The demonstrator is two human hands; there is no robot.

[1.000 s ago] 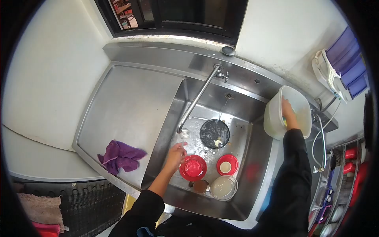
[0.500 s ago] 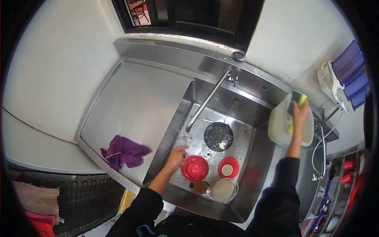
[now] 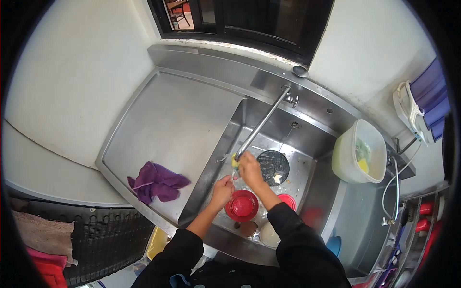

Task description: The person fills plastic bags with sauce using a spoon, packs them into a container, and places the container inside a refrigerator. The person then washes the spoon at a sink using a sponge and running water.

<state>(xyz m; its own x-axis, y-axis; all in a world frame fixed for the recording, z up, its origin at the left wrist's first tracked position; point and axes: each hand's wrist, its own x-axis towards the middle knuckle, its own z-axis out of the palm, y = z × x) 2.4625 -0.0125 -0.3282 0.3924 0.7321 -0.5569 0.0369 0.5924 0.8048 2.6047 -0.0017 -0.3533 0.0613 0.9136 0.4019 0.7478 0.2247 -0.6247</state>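
My right hand [image 3: 250, 170] is closed on a yellow-and-green sponge [image 3: 235, 162], just below the end of the faucet spout [image 3: 261, 125]. Just below and to its left, my left hand [image 3: 222, 193] has its fingers pinched together. What it grips looks thin and shiny, too small to make out. Under the hands, a red bowl [image 3: 241, 205] rests on the sink floor. A round black drain cover or dish [image 3: 272, 168] with a pale scrap on it lies beyond. My right forearm partly hides another red dish [image 3: 287, 200] and a pale round container [image 3: 270, 235].
A pale plastic tub [image 3: 342, 158] with sudsy contents stands on the sink's right ledge. On the steel drainboard [image 3: 177, 110] at left lies a purple cloth [image 3: 157, 182]. A brown round item [image 3: 248, 229] sits near the sink's front wall. A blue item [image 3: 333, 246] is in the right basin.
My right hand has brought the sponge from the pale tub leftward to beneath the spout, next to my left hand. The view has shifted slightly.
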